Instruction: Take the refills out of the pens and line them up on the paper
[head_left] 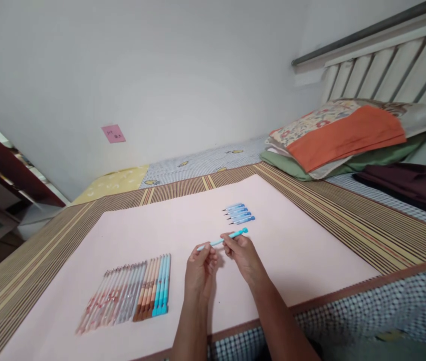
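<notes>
A light blue pen (217, 242) with a turquoise end is held between my two hands, just above a pale pink sheet. My left hand (200, 265) pinches its left end between thumb and fingers. Around its right part, below the turquoise knob, my right hand (241, 250) is closed. Beyond my hands lie several blue pens (240, 213) in a small stack of rows, their dark tips pointing left. To the left, a long row of pens (126, 293) lies side by side, running from reddish and grey ones to brown-orange and turquoise ones.
The pink sheet (291, 250) lies on a striped mat (310, 205) over a checked bedspread. At the right are stacked pillows (344, 135) and a dark folded cloth (408, 185), near a white radiator (386, 70). A pink note (113, 134) sticks to the wall.
</notes>
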Motion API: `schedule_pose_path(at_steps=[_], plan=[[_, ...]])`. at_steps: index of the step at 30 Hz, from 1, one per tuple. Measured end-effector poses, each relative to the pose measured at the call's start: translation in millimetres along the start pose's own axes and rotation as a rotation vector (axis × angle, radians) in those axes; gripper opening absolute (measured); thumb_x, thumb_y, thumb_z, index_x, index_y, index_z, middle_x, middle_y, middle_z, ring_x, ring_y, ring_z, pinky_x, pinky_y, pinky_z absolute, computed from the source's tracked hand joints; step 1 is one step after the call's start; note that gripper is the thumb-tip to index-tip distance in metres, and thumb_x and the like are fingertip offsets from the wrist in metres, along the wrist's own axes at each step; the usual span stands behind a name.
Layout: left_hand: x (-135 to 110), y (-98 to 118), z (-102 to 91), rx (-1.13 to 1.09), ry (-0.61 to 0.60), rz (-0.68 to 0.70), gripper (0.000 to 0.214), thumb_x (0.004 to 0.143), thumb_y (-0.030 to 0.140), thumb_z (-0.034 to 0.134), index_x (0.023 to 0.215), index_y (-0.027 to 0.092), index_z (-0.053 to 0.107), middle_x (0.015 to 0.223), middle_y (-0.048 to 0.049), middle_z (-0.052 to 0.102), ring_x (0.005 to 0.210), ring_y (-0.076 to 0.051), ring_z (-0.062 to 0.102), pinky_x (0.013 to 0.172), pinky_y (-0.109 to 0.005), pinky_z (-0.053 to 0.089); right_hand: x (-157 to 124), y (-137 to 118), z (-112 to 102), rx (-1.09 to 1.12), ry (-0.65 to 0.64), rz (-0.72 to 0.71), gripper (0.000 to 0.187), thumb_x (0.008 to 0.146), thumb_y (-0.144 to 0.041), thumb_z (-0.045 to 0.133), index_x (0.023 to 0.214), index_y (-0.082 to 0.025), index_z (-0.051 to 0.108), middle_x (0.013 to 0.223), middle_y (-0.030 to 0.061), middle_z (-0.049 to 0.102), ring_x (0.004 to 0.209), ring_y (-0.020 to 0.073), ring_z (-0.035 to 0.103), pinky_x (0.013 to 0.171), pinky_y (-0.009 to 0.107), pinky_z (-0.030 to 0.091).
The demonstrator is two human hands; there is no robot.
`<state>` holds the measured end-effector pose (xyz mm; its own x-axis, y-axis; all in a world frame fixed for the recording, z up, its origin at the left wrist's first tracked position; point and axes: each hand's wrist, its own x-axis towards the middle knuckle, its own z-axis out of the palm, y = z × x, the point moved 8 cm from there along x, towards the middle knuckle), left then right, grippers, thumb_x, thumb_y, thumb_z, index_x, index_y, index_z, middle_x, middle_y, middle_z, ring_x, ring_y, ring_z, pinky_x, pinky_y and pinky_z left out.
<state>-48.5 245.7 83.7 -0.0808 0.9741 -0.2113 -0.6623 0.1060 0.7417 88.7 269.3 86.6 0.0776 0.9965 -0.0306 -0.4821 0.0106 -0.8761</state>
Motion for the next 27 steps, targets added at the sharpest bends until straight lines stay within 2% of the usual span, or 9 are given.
schedule_pose_path(at_steps=[5,9,15,19,27], plan=[[-1,-2,-1.7,-0.027,0.067,-0.032,0.029,0.070,0.022,0.091,0.074,0.013,0.064,0.062,-0.0013,0.067,0.049,-0.008,0.060,0.045,-0.015,0.047,-1,0,2,0.029,-0.006,0.008,0.048,0.064,-0.059,0.089,0.082,-0.016,0.077,0.067,-0.0010,0.062,0.055,0.0101,0.047,0.055,0.028,0.033],[-3,-1,-3.7,-0.028,0.131,-0.051,0.022,0.080,0.018,0.083,0.073,0.012,0.064,0.060,-0.0012,0.066,0.047,-0.007,0.060,0.043,-0.013,0.046,1,4,-1,0.072,0.006,0.015,0.049,0.064,-0.061,0.088,0.085,-0.018,0.077,0.070,0.0000,0.065,0.055,0.0103,0.049,0.054,0.028,0.035],[-2,-6,-7.6,-0.059,0.161,-0.088,0.019,0.085,0.016,0.079,0.075,0.012,0.064,0.060,-0.0012,0.065,0.046,-0.008,0.060,0.042,-0.013,0.047,3,8,-4,0.120,0.021,0.023,0.052,0.066,-0.066,0.085,0.085,-0.018,0.078,0.071,0.0018,0.065,0.059,0.0119,0.053,0.055,0.028,0.039],[-2,-7,-9.5,-0.086,0.188,-0.096,0.020,0.092,0.014,0.070,0.074,0.010,0.064,0.060,-0.0019,0.064,0.044,-0.007,0.059,0.041,-0.012,0.047,4,8,-7,0.155,0.055,0.026,0.049,0.065,-0.062,0.088,0.085,-0.018,0.079,0.075,0.0023,0.066,0.063,0.0124,0.054,0.058,0.028,0.042],[-2,-7,-10.9,-0.100,0.219,-0.107,0.023,0.094,0.015,0.067,0.072,0.011,0.064,0.059,-0.0018,0.062,0.044,-0.007,0.057,0.040,-0.012,0.046,7,12,-11,0.281,0.039,0.040,0.043,0.065,-0.052,0.091,0.089,-0.020,0.076,0.074,0.0012,0.064,0.067,0.0143,0.057,0.061,0.030,0.048]])
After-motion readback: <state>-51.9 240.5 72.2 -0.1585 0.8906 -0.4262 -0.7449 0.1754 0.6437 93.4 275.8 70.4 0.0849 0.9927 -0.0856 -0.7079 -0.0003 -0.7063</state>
